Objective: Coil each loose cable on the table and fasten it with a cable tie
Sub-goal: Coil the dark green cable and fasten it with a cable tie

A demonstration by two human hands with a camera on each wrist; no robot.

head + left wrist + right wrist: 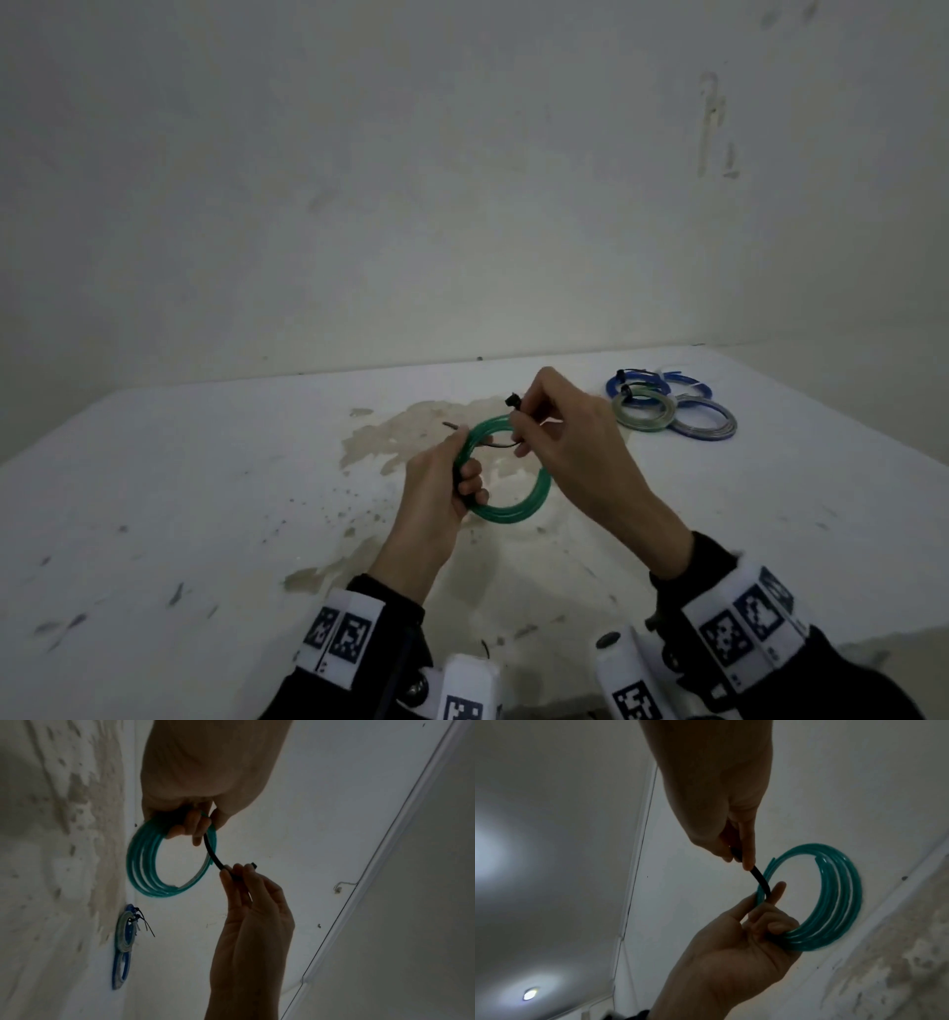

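A green cable coil of several turns hangs above the white table. My left hand grips its left side, fingers curled round the strands. A black cable tie runs from the left hand's fingers up to my right hand, which pinches it near its square head. In the left wrist view the coil hangs from the curled fingers. The right wrist view shows the tie crossing the coil beside the left hand's forefinger.
At the back right of the table lie tied coils: a blue one, a pale green one and a grey-blue one. A brownish stain spreads under the hands. A wall stands behind the table.
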